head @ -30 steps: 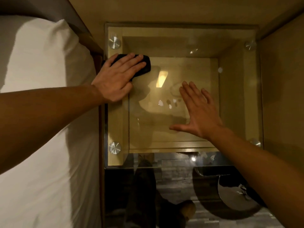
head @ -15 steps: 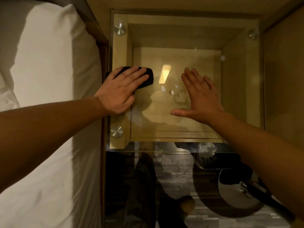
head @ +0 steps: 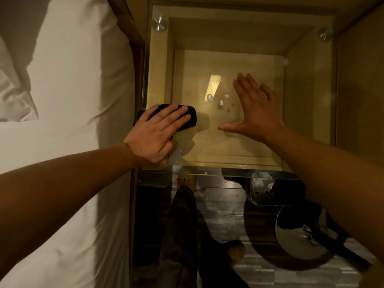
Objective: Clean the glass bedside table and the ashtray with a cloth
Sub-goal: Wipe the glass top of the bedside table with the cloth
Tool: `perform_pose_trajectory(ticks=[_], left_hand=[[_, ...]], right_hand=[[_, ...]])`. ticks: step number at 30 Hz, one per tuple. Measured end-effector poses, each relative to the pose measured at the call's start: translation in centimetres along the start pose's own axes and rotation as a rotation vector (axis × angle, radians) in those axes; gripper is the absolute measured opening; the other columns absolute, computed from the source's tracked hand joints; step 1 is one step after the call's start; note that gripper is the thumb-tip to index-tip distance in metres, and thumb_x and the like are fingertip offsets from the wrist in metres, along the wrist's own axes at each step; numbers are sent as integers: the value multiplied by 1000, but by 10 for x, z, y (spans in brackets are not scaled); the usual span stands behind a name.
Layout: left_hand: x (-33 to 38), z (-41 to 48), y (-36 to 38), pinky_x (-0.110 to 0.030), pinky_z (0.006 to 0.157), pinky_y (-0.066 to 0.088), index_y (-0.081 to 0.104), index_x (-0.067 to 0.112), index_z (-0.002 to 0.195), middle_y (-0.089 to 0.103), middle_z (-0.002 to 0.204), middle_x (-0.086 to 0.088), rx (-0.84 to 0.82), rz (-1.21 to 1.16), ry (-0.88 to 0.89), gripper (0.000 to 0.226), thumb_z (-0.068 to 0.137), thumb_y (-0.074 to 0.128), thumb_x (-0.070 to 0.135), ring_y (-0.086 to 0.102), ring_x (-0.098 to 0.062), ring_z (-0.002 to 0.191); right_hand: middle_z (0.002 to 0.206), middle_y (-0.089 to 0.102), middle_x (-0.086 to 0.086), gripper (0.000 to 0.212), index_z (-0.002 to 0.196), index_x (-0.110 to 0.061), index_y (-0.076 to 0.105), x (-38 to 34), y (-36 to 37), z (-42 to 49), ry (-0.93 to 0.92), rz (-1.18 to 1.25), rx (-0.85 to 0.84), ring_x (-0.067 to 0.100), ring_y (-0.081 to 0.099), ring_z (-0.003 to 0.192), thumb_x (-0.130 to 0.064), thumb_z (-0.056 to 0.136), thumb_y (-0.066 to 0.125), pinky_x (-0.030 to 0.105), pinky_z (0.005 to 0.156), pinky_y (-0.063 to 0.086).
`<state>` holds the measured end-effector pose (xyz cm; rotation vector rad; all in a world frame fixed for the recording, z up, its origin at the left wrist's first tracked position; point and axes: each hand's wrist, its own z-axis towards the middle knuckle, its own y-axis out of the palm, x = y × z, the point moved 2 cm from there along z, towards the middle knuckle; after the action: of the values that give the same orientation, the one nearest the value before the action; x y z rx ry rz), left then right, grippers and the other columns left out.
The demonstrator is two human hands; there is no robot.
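Observation:
The glass bedside table (head: pixel 307 96) has a clear top over a pale wooden box, with round metal studs at its corners. My left hand (head: pixel 154 133) lies flat on a dark folded cloth (head: pixel 187 117), pressing it onto the glass near the table's left edge. My right hand (head: pixel 254 109) rests flat on the glass in the middle, fingers together and thumb out, holding nothing. Small reflections of light show on the glass between the two hands. No ashtray is in view.
A bed with white sheets (head: pixel 68 100) and a pillow (head: pixel 12 94) borders the table on the left. A wooden wall panel (head: pixel 359 90) stands on the right. Below the table's front edge lie a dark patterned floor, my leg (head: pixel 182 225) and a round shiny object (head: pixel 295 240).
My left hand has slid the cloth along the left edge of the glass toward me. My right hand has stayed flat on the middle of the glass.

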<state>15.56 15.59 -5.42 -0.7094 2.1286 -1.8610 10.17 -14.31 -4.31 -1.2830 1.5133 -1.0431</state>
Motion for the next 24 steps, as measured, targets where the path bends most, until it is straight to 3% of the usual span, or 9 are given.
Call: perform_pose_trajectory(ticks=[21,24], left_hand=[[68,-65,21,-49,125,18,27,22,163,20,172,0,50,-95,-137,70,100,46,46,18,-19,159],[78,-72,25,-49,124,20,28,22,163,22,171,-1,46,-94,-141,69,99,47,38,22,-20,158]], right_hand=[[172,4,0,123,162,-20,10,1,2,-4,-21,55,25,16,-1,158,-94,70,45,46,125,3],[172,4,0,123,162,-21,11,1,3,-4,-21,52,25,16,0,158,-95,70,45,46,125,3]])
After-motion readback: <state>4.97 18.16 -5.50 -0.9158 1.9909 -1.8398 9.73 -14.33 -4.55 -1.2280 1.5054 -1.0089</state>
